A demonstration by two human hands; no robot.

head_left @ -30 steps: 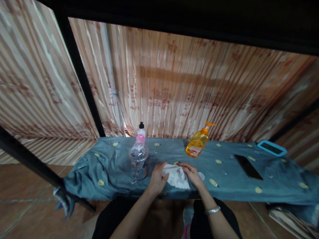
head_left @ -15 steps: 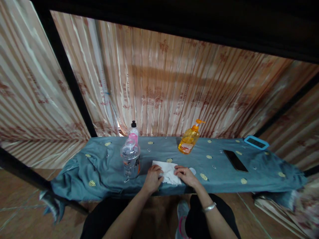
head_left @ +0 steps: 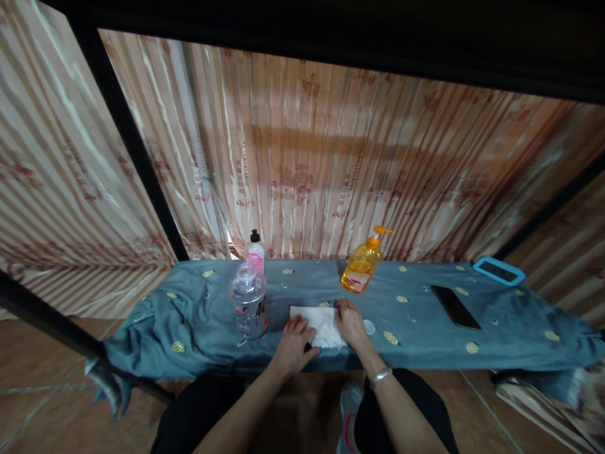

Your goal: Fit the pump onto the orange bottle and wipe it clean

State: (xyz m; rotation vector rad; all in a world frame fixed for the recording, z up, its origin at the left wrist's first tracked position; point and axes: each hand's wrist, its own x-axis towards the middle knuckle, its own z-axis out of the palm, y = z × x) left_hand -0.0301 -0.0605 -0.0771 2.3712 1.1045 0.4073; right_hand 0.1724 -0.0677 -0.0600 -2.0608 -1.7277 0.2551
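Right hand (head_left: 350,324) now farther over white cloth (head_left: 317,323), near edge hidden.

From the white tissue (head_left: 317,325), a clear bottle (head_left: 249,307) and a pink bottle (head_left: 255,253) stand at ten o'clock, an orange pump bottle (head_left: 360,270) at one o'clock, a black phone (head_left: 455,306) lies toward three o'clock, while bare bench (head_left: 198,315) cloth opens toward nine o'clock.

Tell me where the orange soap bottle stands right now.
The orange soap bottle stands at the table's far edge by the curtain, right of centre, beyond the white cloth.
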